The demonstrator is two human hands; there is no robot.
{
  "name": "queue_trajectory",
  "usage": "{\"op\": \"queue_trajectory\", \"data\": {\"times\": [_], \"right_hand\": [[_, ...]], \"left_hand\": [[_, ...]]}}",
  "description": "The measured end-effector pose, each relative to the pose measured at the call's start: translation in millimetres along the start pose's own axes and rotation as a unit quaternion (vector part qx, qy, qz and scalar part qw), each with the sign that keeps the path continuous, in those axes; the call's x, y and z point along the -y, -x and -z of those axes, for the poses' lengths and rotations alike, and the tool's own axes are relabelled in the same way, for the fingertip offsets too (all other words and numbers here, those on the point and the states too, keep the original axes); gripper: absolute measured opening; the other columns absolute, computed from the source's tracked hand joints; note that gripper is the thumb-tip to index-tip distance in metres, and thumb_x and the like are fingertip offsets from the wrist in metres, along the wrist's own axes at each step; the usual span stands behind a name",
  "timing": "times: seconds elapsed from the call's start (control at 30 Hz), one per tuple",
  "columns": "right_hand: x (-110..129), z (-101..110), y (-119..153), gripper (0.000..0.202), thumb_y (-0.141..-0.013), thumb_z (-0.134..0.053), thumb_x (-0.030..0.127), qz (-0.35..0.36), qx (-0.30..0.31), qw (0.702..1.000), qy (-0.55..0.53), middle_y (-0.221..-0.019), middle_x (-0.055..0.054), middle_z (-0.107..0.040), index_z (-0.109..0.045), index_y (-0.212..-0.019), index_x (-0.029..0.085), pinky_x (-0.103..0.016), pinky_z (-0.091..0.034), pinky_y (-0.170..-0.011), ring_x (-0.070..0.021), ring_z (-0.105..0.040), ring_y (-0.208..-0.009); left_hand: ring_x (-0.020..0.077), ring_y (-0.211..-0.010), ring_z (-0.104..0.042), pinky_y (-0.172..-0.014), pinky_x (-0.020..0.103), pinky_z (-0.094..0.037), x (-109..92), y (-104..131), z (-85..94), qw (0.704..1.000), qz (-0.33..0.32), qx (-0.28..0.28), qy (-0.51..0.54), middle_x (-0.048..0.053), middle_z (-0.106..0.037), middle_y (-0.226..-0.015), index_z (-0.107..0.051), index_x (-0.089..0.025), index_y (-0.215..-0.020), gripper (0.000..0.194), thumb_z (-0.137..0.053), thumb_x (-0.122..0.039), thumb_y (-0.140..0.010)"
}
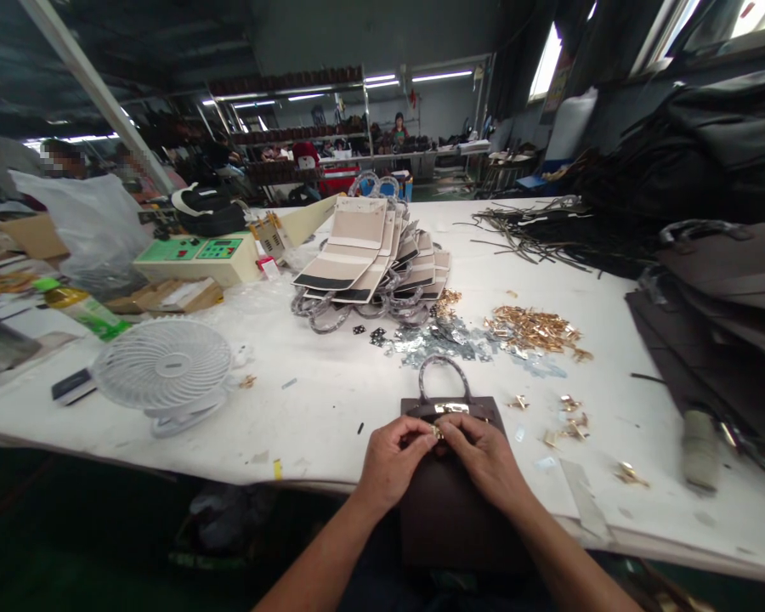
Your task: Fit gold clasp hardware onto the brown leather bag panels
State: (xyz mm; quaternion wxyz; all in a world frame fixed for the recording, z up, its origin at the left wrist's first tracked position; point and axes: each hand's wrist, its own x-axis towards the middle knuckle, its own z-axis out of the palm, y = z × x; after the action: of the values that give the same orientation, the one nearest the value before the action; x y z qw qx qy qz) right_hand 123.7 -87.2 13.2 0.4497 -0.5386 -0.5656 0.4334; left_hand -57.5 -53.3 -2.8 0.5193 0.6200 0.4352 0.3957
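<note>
A dark brown handbag panel [462, 518] lies over the table's front edge, with a wrapped handle [444, 361] at its top. Across its upper part sits a shiny gold metal plate [451, 409]. My left hand [392, 459] and my right hand [481, 455] meet just below that plate. Between their fingertips is a small gold metal fitting [437, 433], pinched from both sides. Its exact shape is partly covered by the fingers. Loose gold fittings [574, 421] lie on the table to the right of my right hand.
Beige-lined bag panels [350, 238] with wrapped handles are stacked ahead. Near them lie piles of silver plates [450, 340] and gold pieces [535, 328]. A white fan [169, 365] stands left. Dark bag parts [694, 314] and a blurred cylinder [699, 450] are at right.
</note>
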Motion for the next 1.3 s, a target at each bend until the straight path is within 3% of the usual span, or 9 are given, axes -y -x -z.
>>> {"op": "queue_trajectory", "data": {"times": [0.1,0.2,0.47,0.73,0.87,0.97,1.07,1.2,1.3], "right_hand": [[-0.8,1.2,0.1,0.028,-0.093,-0.063,0.045,0.007,0.018,0.999,-0.026,-0.095,-0.002,-0.076,-0.074,-0.108,0.024,-0.033,-0.051,-0.087,-0.0235,-0.069,-0.092],[-1.5,0.0,-0.5,0.026,-0.090,-0.068,0.043,0.004,0.000,1.000,-0.014,-0.107,-0.003,-0.076,-0.075,-0.108,0.025,-0.034,-0.050,-0.093,-0.0252,-0.068,-0.100],[-1.3,-1.1,-2.8,0.019,-0.096,-0.060,0.038,0.015,0.025,1.000,0.010,-0.087,0.002,-0.072,-0.072,-0.098,0.023,-0.028,-0.048,-0.080,-0.0190,-0.066,-0.084],[2.5,-3.1,-2.3,0.019,-0.096,-0.059,0.038,0.010,0.022,1.000,0.012,-0.089,0.000,-0.073,-0.072,-0.098,0.023,-0.029,-0.048,-0.083,-0.0206,-0.067,-0.087],[-0.7,-2.0,0.5,0.021,-0.094,-0.062,0.042,0.027,-0.020,0.999,-0.001,-0.101,-0.002,-0.074,-0.071,-0.101,0.024,-0.033,-0.048,-0.091,-0.0236,-0.067,-0.097],[-4.5,-0.4,1.7,0.024,-0.094,-0.063,0.045,0.021,-0.068,0.997,-0.044,-0.108,-0.004,-0.073,-0.069,-0.102,0.023,-0.037,-0.045,-0.098,-0.0257,-0.065,-0.106],[-5.4,0.2,2.0,0.026,-0.093,-0.064,0.047,0.017,-0.108,0.990,-0.083,-0.116,-0.006,-0.072,-0.068,-0.102,0.023,-0.040,-0.042,-0.106,-0.0285,-0.061,-0.118],[-2.5,3.5,3.3,0.028,-0.091,-0.066,0.048,0.025,-0.105,0.988,-0.108,-0.117,-0.006,-0.072,-0.070,-0.103,0.023,-0.041,-0.040,-0.109,-0.0295,-0.059,-0.123],[-0.9,9.0,5.4,0.029,-0.092,-0.066,0.048,0.031,-0.069,0.986,-0.149,-0.122,-0.007,-0.071,-0.069,-0.108,0.024,-0.041,-0.042,-0.109,-0.0284,-0.061,-0.121]], "left_hand": [[0.0182,-0.077,-0.069,-0.074,0.027,-0.054,-2.6,-1.6,1.5,0.999,0.019,0.002,0.033,0.004,-0.076,-0.083,-0.075,-0.018,-0.090,0.018,-0.070,-0.035,-0.087],[0.0182,-0.079,-0.069,-0.076,0.028,-0.054,-3.9,-3.4,3.7,0.999,0.022,0.014,0.040,0.005,-0.076,-0.086,-0.076,-0.017,-0.093,0.017,-0.070,-0.033,-0.087],[0.0174,-0.079,-0.068,-0.077,0.028,-0.052,-1.4,-3.2,4.9,0.999,-0.001,0.031,0.026,0.003,-0.075,-0.086,-0.073,-0.018,-0.093,0.011,-0.068,-0.026,-0.088],[0.0168,-0.076,-0.067,-0.075,0.028,-0.052,-4.0,-3.1,4.1,0.999,-0.003,0.025,0.023,0.002,-0.073,-0.081,-0.071,-0.018,-0.090,0.011,-0.067,-0.029,-0.089],[0.0180,-0.085,-0.068,-0.080,0.030,-0.054,-1.7,-1.0,-0.3,1.000,-0.021,-0.012,0.016,0.004,-0.073,-0.097,-0.068,-0.020,-0.103,0.017,-0.068,-0.028,-0.088],[0.0219,-0.100,-0.067,-0.086,0.035,-0.055,2.0,-0.9,-2.1,0.991,-0.057,-0.100,-0.072,0.007,-0.070,-0.114,-0.063,-0.022,-0.117,0.033,-0.068,-0.021,-0.084],[0.0290,-0.122,-0.057,-0.104,0.047,-0.047,2.6,-3.1,-1.2,0.947,-0.120,-0.169,-0.245,0.010,-0.064,-0.127,-0.060,-0.022,-0.125,0.050,-0.071,-0.015,-0.077],[0.0348,-0.118,-0.055,-0.103,0.052,-0.045,-4.9,-10.3,-0.4,0.909,-0.100,-0.121,-0.385,0.012,-0.067,-0.122,-0.060,-0.021,-0.127,0.055,-0.077,-0.025,-0.075],[0.0344,-0.115,-0.056,-0.101,0.050,-0.045,-10.2,-19.6,-2.9,0.911,-0.071,-0.109,-0.392,0.012,-0.067,-0.118,-0.062,-0.020,-0.126,0.053,-0.076,-0.032,-0.077]]}}
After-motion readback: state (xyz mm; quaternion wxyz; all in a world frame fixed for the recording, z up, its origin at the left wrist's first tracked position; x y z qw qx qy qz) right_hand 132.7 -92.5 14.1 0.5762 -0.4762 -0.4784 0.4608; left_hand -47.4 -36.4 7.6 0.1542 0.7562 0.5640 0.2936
